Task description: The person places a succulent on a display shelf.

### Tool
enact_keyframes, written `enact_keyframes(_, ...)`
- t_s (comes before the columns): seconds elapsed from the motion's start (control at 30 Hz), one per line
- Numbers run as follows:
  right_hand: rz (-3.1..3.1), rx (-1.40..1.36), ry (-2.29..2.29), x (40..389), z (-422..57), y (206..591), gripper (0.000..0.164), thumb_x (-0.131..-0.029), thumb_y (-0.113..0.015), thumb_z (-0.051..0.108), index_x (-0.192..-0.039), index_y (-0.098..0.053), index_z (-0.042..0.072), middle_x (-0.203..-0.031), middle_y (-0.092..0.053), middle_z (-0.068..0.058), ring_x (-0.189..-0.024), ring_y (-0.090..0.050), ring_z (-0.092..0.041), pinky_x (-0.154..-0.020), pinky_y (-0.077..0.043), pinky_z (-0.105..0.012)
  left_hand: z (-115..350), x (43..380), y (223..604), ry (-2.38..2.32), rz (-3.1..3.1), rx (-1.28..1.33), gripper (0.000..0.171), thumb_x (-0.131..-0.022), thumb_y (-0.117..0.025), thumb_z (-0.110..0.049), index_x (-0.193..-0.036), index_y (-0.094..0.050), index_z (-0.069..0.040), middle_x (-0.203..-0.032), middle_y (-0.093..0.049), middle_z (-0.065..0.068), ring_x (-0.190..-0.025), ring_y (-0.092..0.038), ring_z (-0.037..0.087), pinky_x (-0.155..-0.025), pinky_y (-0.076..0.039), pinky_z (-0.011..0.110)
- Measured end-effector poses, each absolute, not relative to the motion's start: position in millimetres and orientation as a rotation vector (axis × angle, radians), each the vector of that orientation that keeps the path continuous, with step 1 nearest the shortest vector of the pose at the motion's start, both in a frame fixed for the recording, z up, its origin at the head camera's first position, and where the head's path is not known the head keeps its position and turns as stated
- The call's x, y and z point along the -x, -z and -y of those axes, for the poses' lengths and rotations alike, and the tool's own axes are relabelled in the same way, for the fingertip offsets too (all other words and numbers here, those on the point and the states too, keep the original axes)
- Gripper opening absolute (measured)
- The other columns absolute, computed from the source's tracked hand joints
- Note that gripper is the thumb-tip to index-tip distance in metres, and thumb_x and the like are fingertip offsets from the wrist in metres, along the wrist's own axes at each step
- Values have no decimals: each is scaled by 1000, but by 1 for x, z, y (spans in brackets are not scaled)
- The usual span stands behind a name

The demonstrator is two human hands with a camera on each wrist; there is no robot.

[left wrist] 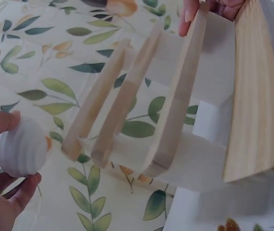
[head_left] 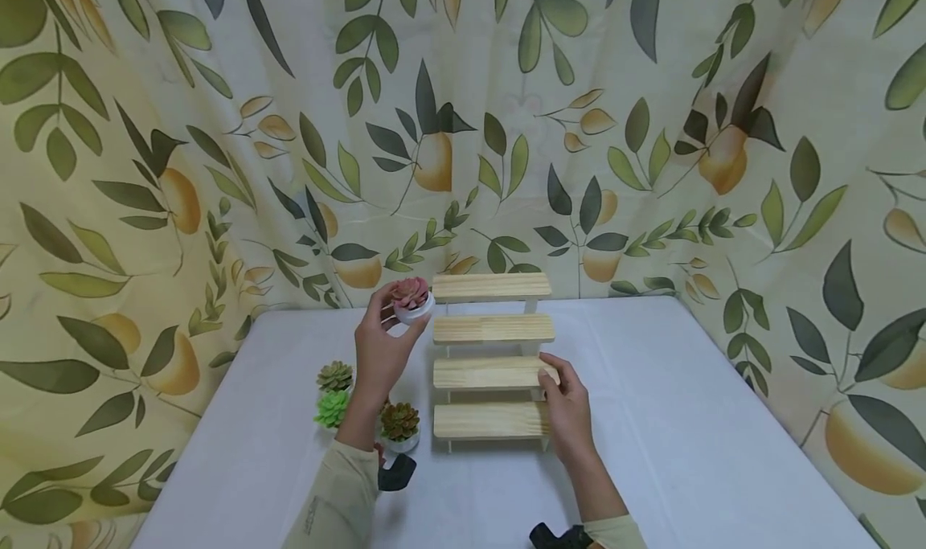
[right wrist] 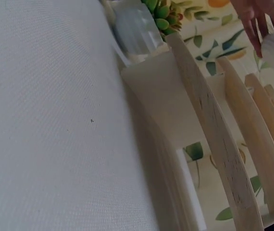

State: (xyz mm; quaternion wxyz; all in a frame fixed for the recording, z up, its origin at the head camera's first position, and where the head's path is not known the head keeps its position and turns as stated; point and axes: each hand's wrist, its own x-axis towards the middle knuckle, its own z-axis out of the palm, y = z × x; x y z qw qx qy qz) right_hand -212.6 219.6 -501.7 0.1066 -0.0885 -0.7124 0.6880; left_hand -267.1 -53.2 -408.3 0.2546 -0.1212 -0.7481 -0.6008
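Note:
My left hand (head_left: pixel 382 350) grips a small artificial succulent (head_left: pixel 410 290), with pinkish-red leaves in a ribbed white pot (left wrist: pixel 20 147). It is held in the air by the far left end of a stepped wooden shelf (head_left: pixel 492 374), near the upper boards. That shelf has several pale boards on white side supports and stands on the table. At its right end my right hand (head_left: pixel 570 408) holds the end of the second board from the front, thumb on the near side and fingers behind. In the left wrist view, the fingers (left wrist: pixel 189 14) of that hand show at the board's end.
Left of the shelf stand more potted succulents: a dull green one (head_left: pixel 335 376), a bright green one (head_left: pixel 332 408) and a reddish-brown one (head_left: pixel 400 422), partly behind my left forearm. A white cloth covers the table (head_left: pixel 687 452). A leaf-patterned curtain (head_left: pixel 499 155) hangs behind it.

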Motion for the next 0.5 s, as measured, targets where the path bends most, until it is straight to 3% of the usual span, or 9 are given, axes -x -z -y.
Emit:
enact_keyframes(0.17, 2112, 268, -2010, 214, -219, 501, 37, -111, -51, 23, -147, -53, 15, -160, -40, -2, -127, -48, -20, -102, -47, -33, 43, 279, 401, 1615, 2029, 380, 64, -86, -87, -11, -142, -56, -7, -133, -62, 16, -115, -65, 31, -98, -55, 39)
enact_keyframes(0.5, 2099, 265, -2021, 212, -218, 502, 37, -111, -51, 22, -147, -53, 13, -164, -34, 0, -127, -48, -19, -107, -43, -43, 26, 303, 397, 1665, 2062, 413, 64, -87, -85, -8, -143, -55, -4, -134, -61, 17, -119, -64, 30, -99, -54, 37)
